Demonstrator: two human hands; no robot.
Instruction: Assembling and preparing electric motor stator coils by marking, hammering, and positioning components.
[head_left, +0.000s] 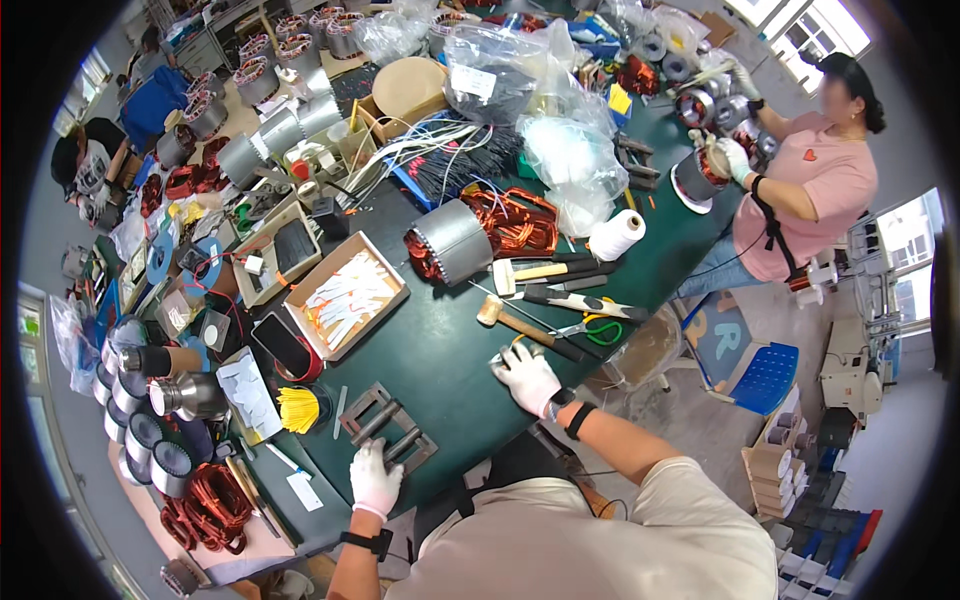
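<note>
My left hand [375,482], in a white glove, is at the near left corner of a grey metal frame with round bars [402,440]. Its fingers reach toward the frame and seem to touch it; no grip shows. Spread flat on the green tabletop, my gloved right hand [527,380] holds nothing. Just beyond its fingers lie a wooden-handled mallet [515,322] and scissors with green and yellow handles [595,328]. A stator core with copper windings [450,243] lies on its side farther back.
A box of white strips [395,326] stands left of centre, near a cup of yellow strips [322,410]. White thread [617,235] stands at the right. Copper coils [208,508] lie near left. Across the table, a person in pink [808,190] handles another stator [697,180].
</note>
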